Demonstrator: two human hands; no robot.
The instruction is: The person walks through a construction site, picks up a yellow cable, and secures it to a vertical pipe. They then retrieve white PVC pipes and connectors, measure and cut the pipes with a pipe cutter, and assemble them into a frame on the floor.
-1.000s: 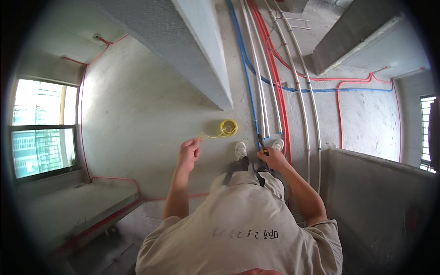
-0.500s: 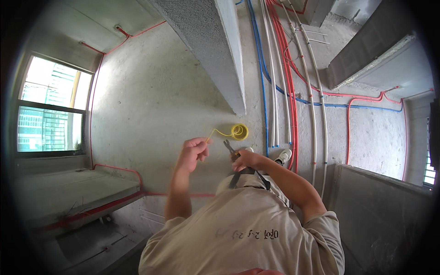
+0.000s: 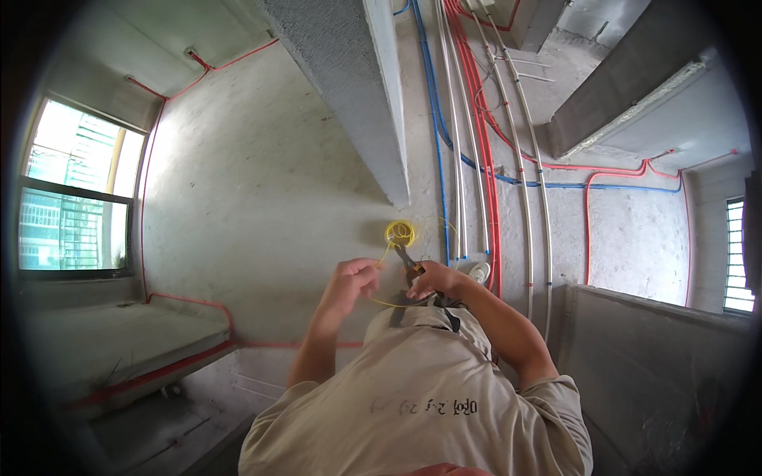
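Two hands (image 3: 355,284), two windows (image 3: 78,184), one yellow coil (image 3: 401,231) and one pair of pliers (image 3: 402,255) show.

Line of dark characters (image 3: 425,408), upside down, partly faint, on beige shirt (image 3: 413,373)

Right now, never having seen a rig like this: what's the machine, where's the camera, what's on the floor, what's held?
There's no machine: a person works bare-handed. The view comes from a fisheye camera worn on their head, looking down, so straight edges bend near the rim. The left hand pinches yellow wire; the right hand grips pliers. Whether the pliers touch the wire is too small to tell. On the concrete floor lie a yellow coil and red, blue and white pipes.
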